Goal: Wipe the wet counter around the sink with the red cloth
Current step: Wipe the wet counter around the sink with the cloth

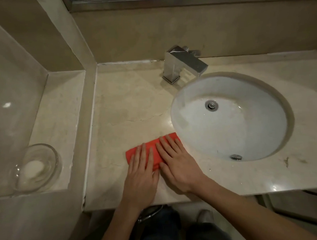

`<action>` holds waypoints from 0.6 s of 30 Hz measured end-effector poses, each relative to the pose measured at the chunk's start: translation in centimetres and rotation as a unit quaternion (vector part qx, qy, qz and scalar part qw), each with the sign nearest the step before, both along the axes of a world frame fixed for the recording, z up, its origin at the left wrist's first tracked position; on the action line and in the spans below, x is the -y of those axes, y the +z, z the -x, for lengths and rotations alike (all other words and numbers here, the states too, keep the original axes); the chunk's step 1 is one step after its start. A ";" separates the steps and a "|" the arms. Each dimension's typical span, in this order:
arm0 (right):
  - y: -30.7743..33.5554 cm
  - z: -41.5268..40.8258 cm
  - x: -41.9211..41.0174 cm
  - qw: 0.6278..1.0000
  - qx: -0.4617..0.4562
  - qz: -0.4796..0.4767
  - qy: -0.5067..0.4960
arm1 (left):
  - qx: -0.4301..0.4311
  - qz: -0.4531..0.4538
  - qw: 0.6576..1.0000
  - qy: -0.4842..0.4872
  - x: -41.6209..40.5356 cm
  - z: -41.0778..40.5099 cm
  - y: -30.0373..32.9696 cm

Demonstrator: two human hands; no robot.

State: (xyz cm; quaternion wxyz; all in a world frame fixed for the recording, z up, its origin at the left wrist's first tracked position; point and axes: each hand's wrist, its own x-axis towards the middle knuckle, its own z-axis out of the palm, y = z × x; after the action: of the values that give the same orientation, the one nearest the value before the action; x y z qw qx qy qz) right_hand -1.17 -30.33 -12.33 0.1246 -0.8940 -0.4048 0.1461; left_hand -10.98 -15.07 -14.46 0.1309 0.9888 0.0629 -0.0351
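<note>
A folded red cloth [153, 149] lies flat on the beige marble counter [128, 106], just left of the white oval sink [229, 117]. My left hand [140, 174] rests on the cloth's left half with straight fingers. My right hand [177, 162] presses flat on its right half, fingers spread and pointing away from me, close to the sink's rim. Both hands cover much of the cloth. Small shiny wet patches show on the counter near the sink's left edge and front.
A square chrome faucet [183, 64] stands behind the sink. A raised ledge on the left holds a clear glass dish [37, 167] with white soap. The back wall runs behind the counter, whose front edge is near my wrists. The counter continues right of the sink.
</note>
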 end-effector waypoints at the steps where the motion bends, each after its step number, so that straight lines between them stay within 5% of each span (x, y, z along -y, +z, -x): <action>1: 0.1 1.1 0.7 1.000 -0.007 -0.001 -0.001 | -0.005 -0.001 1.000 -0.009 0.7 0.9 0.2; 6: 0.7 6.4 4.6 0.998 -0.051 0.003 -0.023 | -0.068 0.036 0.996 -0.038 3.2 4.6 1.2; 14: 0.0 -3.0 -1.4 0.996 -0.030 0.005 -0.089 | -0.087 0.005 0.994 -0.064 -3.1 -7.6 0.7; 18: 0.3 2.0 3.1 0.998 -0.013 0.019 -0.054 | -0.120 -0.004 0.989 -0.082 1.3 -1.7 1.9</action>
State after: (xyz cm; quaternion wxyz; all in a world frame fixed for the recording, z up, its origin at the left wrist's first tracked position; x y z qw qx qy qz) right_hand -3.13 -33.43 -12.02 0.1203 -0.9149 -0.3511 0.1587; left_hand -9.24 -16.38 -12.59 0.1155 0.9797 -0.0026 -0.1638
